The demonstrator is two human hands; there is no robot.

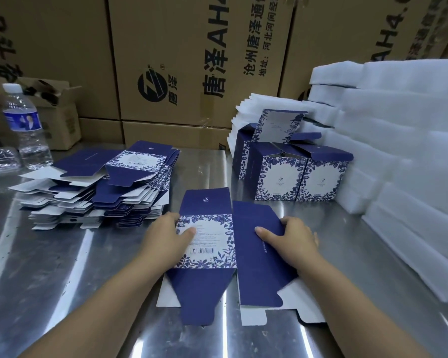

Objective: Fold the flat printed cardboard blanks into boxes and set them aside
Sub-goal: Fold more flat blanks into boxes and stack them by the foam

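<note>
One flat blank (212, 254), near right of the blank stack (109, 187), is pinched at opposite edges by left hand (170, 237) and right hand (294, 237), not yet folded; few folded boxes (295, 174) are set farther right of that stack, so most is judged left.

The bench (62, 267) is shiny, streaked sheet metal. The blank (207, 236) gripped by the left hand (166, 239) and right hand (292, 236) is smooth matt printed card, white underneath. Right of them, foam sheets (411, 151) look soft, matt white.
</note>
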